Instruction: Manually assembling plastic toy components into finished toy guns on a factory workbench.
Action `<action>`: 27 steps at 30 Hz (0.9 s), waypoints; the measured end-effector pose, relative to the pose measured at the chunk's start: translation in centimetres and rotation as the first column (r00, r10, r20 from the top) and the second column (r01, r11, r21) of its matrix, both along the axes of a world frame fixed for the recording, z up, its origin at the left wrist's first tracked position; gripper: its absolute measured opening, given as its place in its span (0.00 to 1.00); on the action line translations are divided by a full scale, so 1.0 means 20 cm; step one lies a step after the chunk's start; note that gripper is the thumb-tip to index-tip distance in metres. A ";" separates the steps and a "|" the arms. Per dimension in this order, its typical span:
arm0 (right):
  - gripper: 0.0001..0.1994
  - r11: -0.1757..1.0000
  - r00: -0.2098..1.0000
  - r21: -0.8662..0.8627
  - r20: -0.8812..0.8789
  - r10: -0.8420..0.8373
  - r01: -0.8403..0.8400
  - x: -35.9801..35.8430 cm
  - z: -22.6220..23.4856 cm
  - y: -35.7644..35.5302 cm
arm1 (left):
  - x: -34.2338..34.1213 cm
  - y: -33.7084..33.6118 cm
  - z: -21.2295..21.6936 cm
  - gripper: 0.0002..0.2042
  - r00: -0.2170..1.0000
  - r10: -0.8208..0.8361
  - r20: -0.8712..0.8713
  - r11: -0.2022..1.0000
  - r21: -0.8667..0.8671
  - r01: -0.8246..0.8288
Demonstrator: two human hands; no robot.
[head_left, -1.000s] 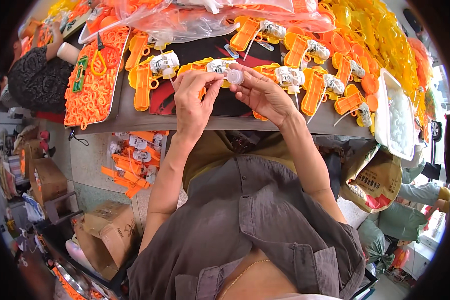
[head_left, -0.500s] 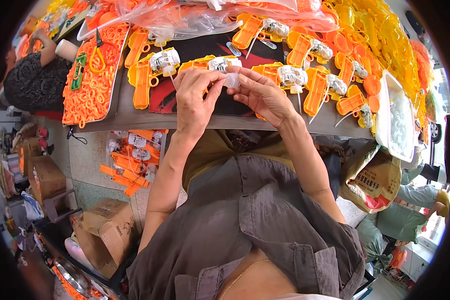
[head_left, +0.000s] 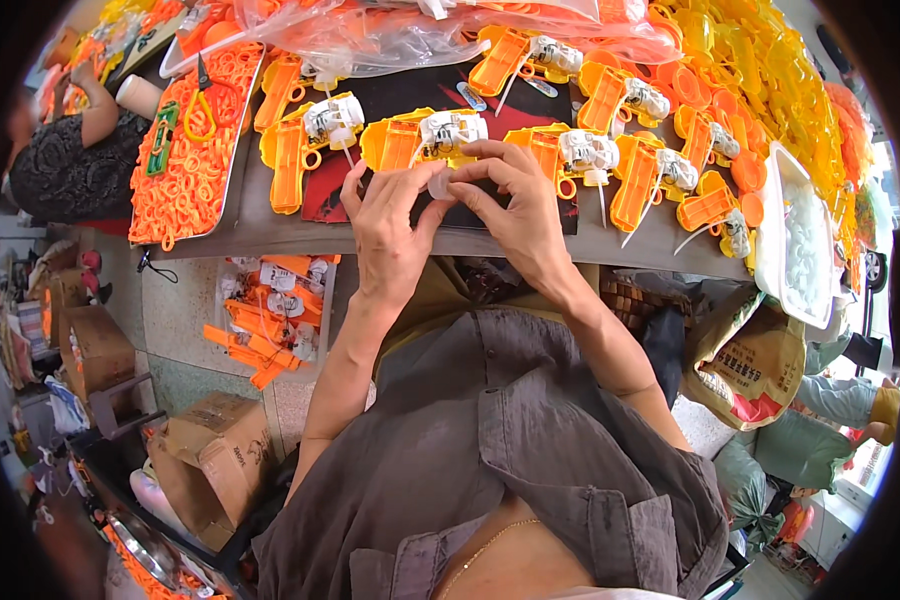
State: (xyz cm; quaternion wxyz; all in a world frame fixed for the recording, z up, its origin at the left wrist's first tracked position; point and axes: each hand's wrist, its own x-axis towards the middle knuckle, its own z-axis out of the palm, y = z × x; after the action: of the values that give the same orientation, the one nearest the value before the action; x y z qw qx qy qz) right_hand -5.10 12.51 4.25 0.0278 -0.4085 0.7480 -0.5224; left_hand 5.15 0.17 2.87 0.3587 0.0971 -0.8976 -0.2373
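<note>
My left hand (head_left: 394,232) and my right hand (head_left: 518,212) meet over the table's near edge. Pinched between their fingertips is a small translucent plastic cap (head_left: 440,184), partly covered by the fingers. Just beyond them lies an open orange toy gun half (head_left: 395,142) with a white mechanism (head_left: 452,132) seated in it. A similar toy gun half (head_left: 292,165) lies to the left, its thin white tube hanging off. Close to my right hand is another toy gun half (head_left: 540,150) with a white motor unit (head_left: 588,152).
On the left, a tray of orange rings (head_left: 185,205) carries yellow-handled cutters (head_left: 205,105) and a green piece (head_left: 158,140). A white bin (head_left: 800,235) of clear parts stands right, near heaped yellow shells (head_left: 760,80). A co-worker (head_left: 65,165) sits far left. Below are a cardboard box (head_left: 215,460) and a sack (head_left: 745,355).
Both hands have come slightly down and nearer me with the cap, the right hand also leftward. The toy gun half behind them now shows more fully.
</note>
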 end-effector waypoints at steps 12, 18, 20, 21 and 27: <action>0.06 0.990 0.993 -0.142 -0.114 0.013 -0.029 0.06 0.04 0.05 | -0.04 -0.09 -0.03 0.17 0.983 0.173 0.053 0.975 -0.151 -0.163; 0.06 0.994 0.980 0.020 -0.168 0.105 -0.103 -0.13 -0.01 0.15 | 0.03 -0.11 0.05 0.19 0.984 -0.093 0.151 0.988 -0.105 0.110; 0.09 0.998 0.979 0.069 -0.203 0.010 0.004 -0.20 0.05 0.13 | 0.04 -0.21 0.02 0.17 0.989 -0.088 0.119 0.996 0.023 0.086; 0.09 0.998 0.980 0.066 -0.199 0.013 0.000 -0.23 0.06 0.10 | 0.03 -0.25 0.02 0.16 0.994 -0.074 0.084 0.987 0.149 0.061; 0.25 0.953 0.864 0.277 -0.443 0.239 -0.121 -0.36 -0.03 -0.07 | -0.18 -0.22 -0.02 0.06 0.995 0.095 0.038 0.981 -0.173 -0.087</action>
State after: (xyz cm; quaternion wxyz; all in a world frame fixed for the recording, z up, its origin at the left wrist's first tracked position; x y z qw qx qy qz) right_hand -12.38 11.03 3.75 -0.0566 -0.5851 0.7480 -0.3080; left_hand 1.58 -4.24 2.45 0.3555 0.1122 -0.9173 -0.1403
